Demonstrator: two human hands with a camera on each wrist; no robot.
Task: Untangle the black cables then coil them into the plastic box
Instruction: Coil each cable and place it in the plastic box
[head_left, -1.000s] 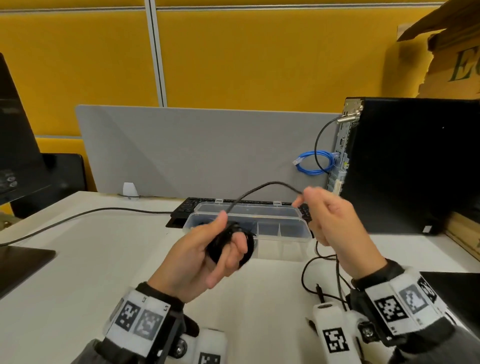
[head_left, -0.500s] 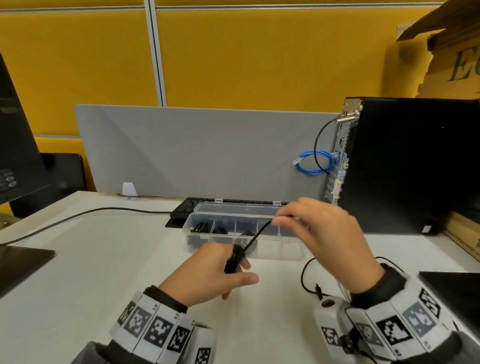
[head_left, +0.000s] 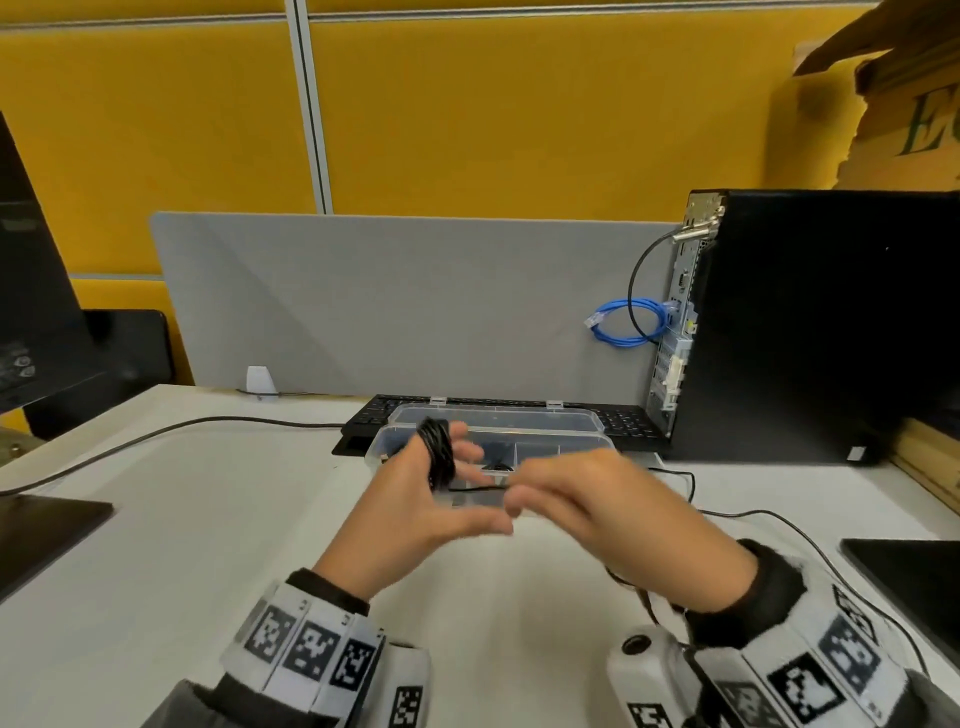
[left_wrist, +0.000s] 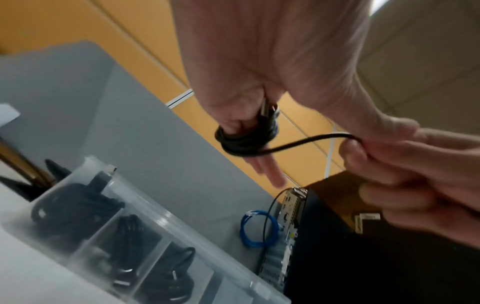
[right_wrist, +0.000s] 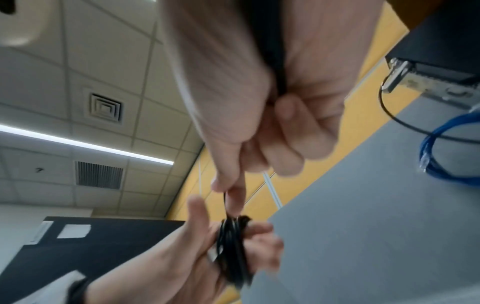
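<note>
Nearest, in front of the clear plastic box with little compartments (head_left: 597, 447), the right hand (head_left: 613, 514) pinches the loose end of the thin black cable (left_wrist: 306, 142) between thumb and fingertip, with the other fingers curled in. Just in front of the box too, the left hand (head_left: 410, 499) has its fingers out straight, with a thick bundle of black loops (head_left: 439, 457) wound around them. To do it well, I think the right hand should keep the cable gently tight, lay each new loop next to the last, then drop the bundle into an empty slot, since other slots already hold coiled black cables (left_wrist: 78, 209).
</note>
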